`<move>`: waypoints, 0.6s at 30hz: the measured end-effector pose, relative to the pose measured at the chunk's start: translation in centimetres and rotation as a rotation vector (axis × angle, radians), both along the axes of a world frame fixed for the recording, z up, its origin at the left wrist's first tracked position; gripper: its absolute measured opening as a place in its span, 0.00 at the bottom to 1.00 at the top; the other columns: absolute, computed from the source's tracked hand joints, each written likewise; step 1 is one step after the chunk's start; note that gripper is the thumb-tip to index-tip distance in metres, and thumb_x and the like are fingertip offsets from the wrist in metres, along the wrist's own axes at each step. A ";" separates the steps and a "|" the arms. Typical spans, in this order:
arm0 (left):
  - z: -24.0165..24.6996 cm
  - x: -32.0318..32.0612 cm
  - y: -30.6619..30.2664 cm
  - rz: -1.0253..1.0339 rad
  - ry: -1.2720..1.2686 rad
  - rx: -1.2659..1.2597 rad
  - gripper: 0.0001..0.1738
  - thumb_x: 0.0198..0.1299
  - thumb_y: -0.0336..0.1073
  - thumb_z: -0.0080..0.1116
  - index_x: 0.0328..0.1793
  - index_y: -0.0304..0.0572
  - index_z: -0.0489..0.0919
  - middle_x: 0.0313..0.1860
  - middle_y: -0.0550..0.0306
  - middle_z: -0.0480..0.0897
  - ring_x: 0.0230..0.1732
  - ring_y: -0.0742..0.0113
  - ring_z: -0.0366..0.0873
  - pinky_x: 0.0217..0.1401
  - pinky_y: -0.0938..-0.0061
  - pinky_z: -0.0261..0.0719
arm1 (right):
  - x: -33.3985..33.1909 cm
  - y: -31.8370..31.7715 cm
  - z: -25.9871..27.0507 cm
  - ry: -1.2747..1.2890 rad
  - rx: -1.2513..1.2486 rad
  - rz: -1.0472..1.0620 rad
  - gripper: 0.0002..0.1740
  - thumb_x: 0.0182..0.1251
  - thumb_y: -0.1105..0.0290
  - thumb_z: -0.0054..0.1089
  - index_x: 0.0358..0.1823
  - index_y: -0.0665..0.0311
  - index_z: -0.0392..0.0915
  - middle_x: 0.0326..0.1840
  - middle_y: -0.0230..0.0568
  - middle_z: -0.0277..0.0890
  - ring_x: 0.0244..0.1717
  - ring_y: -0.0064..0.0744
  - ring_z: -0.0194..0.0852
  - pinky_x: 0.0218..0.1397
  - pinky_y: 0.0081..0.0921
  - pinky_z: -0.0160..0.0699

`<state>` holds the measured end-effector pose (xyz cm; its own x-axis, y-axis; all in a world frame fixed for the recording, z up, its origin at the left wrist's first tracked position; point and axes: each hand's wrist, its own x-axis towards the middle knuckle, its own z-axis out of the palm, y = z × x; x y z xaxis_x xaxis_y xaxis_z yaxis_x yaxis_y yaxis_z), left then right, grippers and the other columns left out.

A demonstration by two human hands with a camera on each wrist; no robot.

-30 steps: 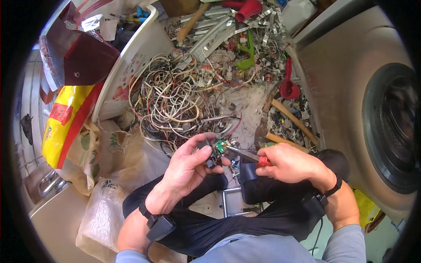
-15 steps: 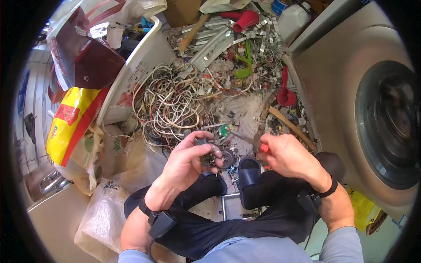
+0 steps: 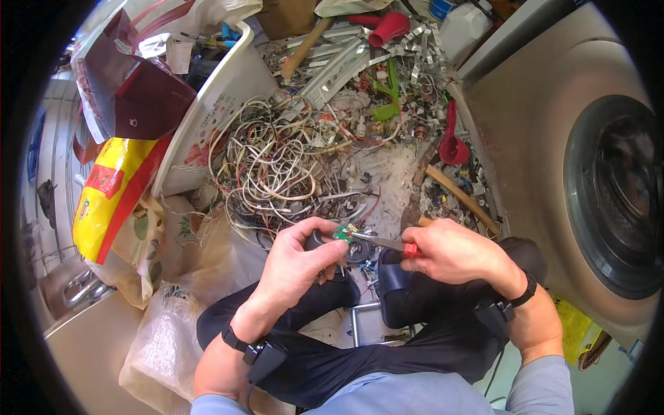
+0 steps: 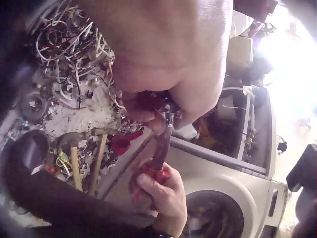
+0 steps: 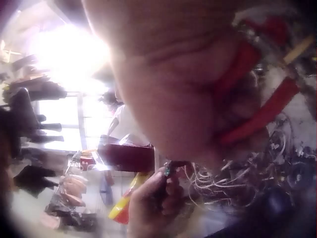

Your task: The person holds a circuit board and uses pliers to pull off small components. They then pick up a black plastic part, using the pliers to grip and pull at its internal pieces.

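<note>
My left hand pinches a small green circuit board between thumb and fingers. A dark piece shows in the same hand, partly hidden by the thumb. From the right, my right hand grips long-nose pliers by their red handles. The metal tips reach the right edge of the board, where light-coloured parts stick out. In the left wrist view, the pliers' blades point up at the left fingers. A round dark coil-like part lies below the board, near the slippers.
A large tangle of white cables covers the floor ahead. Beyond it lie metal strips, a red scoop and a green tool. A wooden handle lies right of centre. The washing machine stands at the right, a white tub at the left.
Half a second ago the pliers held the green board out ahead of the left hand. Now the board is back at the left hand, pinched by its thumb and fingers.
</note>
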<state>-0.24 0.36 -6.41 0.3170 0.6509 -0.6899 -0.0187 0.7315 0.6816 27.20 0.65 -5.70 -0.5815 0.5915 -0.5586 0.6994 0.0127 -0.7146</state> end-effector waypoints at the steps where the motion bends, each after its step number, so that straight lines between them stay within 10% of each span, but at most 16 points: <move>1: 0.0 0.0 0.0 -0.037 0.069 0.008 0.14 0.64 0.32 0.68 0.54 0.35 0.81 0.28 0.59 0.83 0.23 0.77 0.76 0.24 0.80 0.71 | 0.0 -0.1 0.0 -0.001 -0.001 0.001 0.12 0.67 0.64 0.66 0.38 0.67 0.79 0.29 0.59 0.81 0.38 0.62 0.83 0.40 0.51 0.80; 18: -0.5 -0.4 -0.2 0.184 -0.057 0.021 0.11 0.64 0.28 0.69 0.51 0.37 0.81 0.34 0.56 0.86 0.28 0.71 0.82 0.28 0.77 0.77 | -0.3 -1.0 -2.1 -0.007 0.578 -0.140 0.07 0.64 0.74 0.61 0.35 0.66 0.72 0.27 0.52 0.78 0.33 0.59 0.81 0.35 0.50 0.79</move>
<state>-0.63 0.20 -6.88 0.2295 0.7158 -0.6596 -0.1904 0.6975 0.6908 26.89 -0.35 -7.81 -0.4737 0.8715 -0.1269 0.7273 0.3059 -0.6144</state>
